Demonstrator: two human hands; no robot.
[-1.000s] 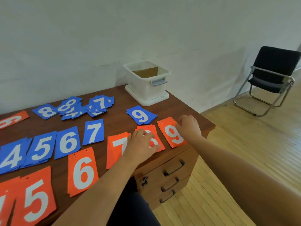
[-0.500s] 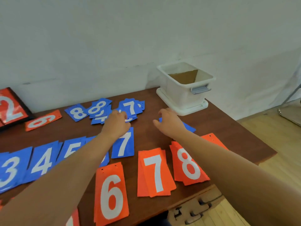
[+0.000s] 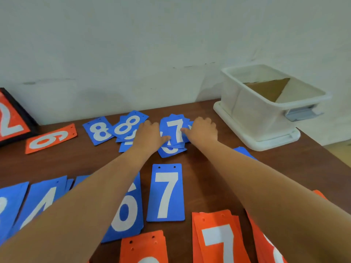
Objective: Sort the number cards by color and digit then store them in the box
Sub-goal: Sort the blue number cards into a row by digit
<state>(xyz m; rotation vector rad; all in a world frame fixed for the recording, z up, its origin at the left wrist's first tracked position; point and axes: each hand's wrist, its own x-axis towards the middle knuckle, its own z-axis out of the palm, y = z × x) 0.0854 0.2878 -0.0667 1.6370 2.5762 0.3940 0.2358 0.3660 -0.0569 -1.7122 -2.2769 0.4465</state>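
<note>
Two hands are reaching to the far middle of the table [image 3: 205, 186], both lying knuckles-up on a loose blue pile [image 3: 171, 149] of number cards. On its left part the left hand [image 3: 150, 133] is resting, thumb touching the lower left of the top blue 7 card [image 3: 175, 128]. On its right edge the right hand [image 3: 203, 130] is resting, thumb lying on the same 7. Fingers of both hands are bending down over the cards with the tips hidden behind the knuckles. Cannot tell if either hand is pinching a card or just pressing.

Just left of the pile a flat blue 8 [image 3: 99, 130] and a tilted blue 8 [image 3: 127, 125] are lying, the tilted one overlapping other blue cards. Further left an orange 6 [image 3: 50, 138] is lying sideways. At the far left edge a black-framed orange 2 [image 3: 9, 120] is showing.

Nearer, a blue 4 stack [image 3: 41, 204] and a blue 6 stack [image 3: 126, 205] are lying partly under the left forearm. A single blue 7 [image 3: 166, 192] is lying apart between the forearms. An orange 7 stack [image 3: 218, 242] is sitting at the near edge.

Far right, the white box [image 3: 252, 114] is standing open on a white base [image 3: 266, 144], with a brown cardboard sheet [image 3: 266, 90] inside it, well apart from both hands.
</note>
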